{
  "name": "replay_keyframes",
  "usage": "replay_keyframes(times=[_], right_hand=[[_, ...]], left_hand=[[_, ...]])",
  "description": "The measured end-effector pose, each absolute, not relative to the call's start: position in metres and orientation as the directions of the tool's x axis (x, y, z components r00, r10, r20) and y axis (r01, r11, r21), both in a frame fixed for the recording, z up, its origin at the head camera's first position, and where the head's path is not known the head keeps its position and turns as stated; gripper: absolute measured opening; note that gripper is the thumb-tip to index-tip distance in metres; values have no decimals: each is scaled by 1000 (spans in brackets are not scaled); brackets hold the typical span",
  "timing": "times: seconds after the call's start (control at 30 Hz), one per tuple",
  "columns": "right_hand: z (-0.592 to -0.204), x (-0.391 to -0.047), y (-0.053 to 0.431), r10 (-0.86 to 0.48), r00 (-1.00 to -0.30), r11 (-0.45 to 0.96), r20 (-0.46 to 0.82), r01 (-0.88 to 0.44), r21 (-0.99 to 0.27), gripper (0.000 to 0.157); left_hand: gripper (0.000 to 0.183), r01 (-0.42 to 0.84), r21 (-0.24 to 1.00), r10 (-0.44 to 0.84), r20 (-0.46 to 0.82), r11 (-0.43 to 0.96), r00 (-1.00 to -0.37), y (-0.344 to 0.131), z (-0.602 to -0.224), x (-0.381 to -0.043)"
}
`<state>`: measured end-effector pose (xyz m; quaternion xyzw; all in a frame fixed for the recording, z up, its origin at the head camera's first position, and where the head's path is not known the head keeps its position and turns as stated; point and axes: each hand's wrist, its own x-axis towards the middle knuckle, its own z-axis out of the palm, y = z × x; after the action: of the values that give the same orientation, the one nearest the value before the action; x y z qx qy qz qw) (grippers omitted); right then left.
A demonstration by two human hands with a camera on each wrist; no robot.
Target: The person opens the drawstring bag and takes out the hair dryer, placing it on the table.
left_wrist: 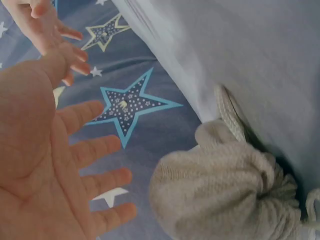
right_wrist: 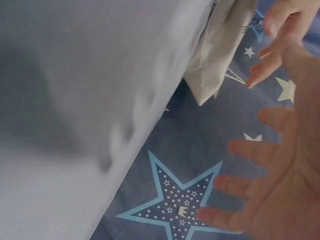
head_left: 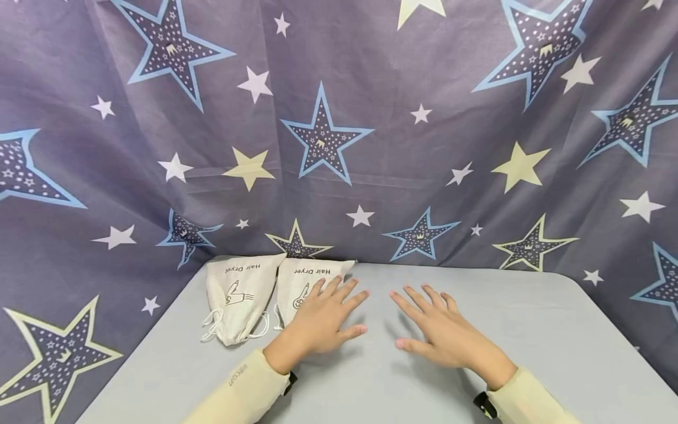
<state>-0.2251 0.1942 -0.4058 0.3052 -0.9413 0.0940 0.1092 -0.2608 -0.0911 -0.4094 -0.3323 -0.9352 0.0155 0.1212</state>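
So here's where I'm at: both my hands have nothing in them. My left hand (head_left: 320,318) and right hand (head_left: 445,330) are just above the middle of the grey tabletop (head_left: 535,335), palms down, fingers straight and spread apart, shadows under them. The stuff I'm dealing with is two cream "Hair Dryer" drawstring pouches, both lying flat left of centre in the frame, along the back edge of the table by the star-print curtain (head_left: 386,141). The left pouch (head_left: 241,294) is in full view, print upside down to me, with its white cords (head_left: 213,325) looped out beside the neck. The right pouch (head_left: 295,284) sits right next to it, partly behind my left hand from the head view. As for progress, the side-by-side bit looks done, and in the left wrist view one neck is bunched up like it's cinched, so I'd call that one closed. No idea what's inside, the cloth hides it. With both hands bare I honestly can't tell if I'm all finished or about to start; nothing loose is waiting that I can spot.
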Motion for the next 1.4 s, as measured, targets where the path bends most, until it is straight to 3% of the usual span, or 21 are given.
replay_keyframes(times=[0.27,0.6,0.9,1.2,1.4], right_hand=[[-401,-252,179,-579,-755,769,308,-631,-102,79],[-405,-282,150,-537,-811,799,232,-577,-168,73],[-404,-296,112,-526,-832,804,175,-554,-217,73],[-409,-306,78,-585,-793,759,170,-610,-228,78],[-415,-311,64,-617,-767,745,177,-642,-182,83]], left_hand=[[67,568,-64,561,282,820,-778,-103,-405,-272],[60,441,6,416,320,898,-851,-132,-405,-291],[59,365,134,317,281,922,-906,-151,-406,-305],[63,277,292,228,192,915,-955,-159,-407,-307],[62,260,318,222,152,912,-963,-161,-408,-309]])
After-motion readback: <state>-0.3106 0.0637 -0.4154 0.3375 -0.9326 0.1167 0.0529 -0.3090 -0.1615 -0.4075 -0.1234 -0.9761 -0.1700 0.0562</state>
